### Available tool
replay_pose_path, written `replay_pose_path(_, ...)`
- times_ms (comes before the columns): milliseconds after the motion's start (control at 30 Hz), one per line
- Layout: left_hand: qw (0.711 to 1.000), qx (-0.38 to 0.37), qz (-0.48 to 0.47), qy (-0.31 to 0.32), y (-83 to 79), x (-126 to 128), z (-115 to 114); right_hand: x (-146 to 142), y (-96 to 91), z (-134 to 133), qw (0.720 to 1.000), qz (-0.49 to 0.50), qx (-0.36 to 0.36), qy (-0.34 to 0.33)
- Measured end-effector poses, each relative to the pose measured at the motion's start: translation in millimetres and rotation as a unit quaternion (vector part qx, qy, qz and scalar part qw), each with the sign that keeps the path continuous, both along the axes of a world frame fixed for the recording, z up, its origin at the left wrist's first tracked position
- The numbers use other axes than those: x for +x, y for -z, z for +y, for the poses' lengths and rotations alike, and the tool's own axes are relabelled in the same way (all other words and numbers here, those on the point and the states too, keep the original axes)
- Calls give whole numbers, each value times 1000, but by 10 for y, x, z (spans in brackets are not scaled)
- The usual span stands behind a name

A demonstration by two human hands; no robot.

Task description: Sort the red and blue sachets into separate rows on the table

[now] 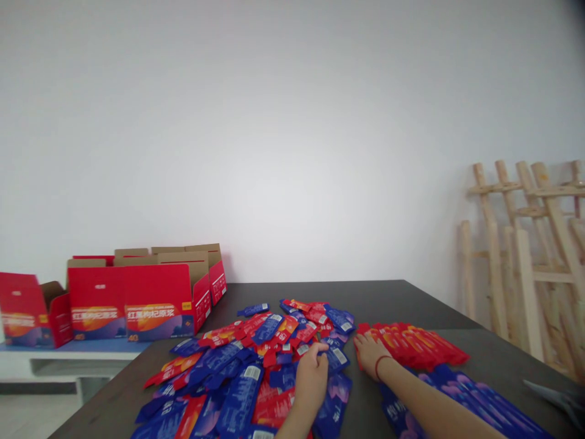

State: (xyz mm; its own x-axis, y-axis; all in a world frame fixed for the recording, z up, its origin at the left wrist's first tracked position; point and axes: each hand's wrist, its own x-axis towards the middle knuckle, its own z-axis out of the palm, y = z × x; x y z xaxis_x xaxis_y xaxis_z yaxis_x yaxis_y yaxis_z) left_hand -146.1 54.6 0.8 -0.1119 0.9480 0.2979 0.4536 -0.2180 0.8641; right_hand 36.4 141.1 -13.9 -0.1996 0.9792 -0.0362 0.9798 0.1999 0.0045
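My left hand [311, 375] rests on a loose heap of red and blue sachets [247, 366] in the middle of the dark table [402, 299], fingers curled onto a packet at the heap's right side. My right hand [369, 352], with a red band at the wrist, lies flat with fingers stretched out against the left end of a neat row of red sachets [414, 346]. A row of blue sachets [475, 402] lies under and beside my right forearm.
Open red cartons [150, 302] stand at the table's back left, with another red carton [30, 311] on a lower white shelf. Wooden easels [525, 262] lean on the wall at the right. A grey object [555, 393] lies at the table's right edge.
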Motion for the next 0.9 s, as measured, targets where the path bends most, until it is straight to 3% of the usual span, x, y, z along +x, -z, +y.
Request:
replay_pose_path(133, 1000, 7, -2, 7, 17, 4, 4, 199, -9, 84, 999, 23, 8, -23)
replay_pose_path(233, 1000, 14, -6, 10, 43, 8, 20, 194, -58, 172, 998, 51, 28, -34)
replay_pose_path(433, 999, 14, -29, 12, 129, 25, 64, -88, -153, 559, 991, 117, 56, -30)
replay_pose_path(600, 999, 12, -40, 6, 134, 15, 65, -319, -49, 789, 988, 152, 37, 3)
replay_pose_path(733, 999, 20, -29, 9, 68, 31, 19, -439, -3, 749, 985, 172, 28, -14)
replay_pose_path(900, 999, 27, -9, 21, 4, 48, -33, -683, -46, 501, 981, 180, 14, -71)
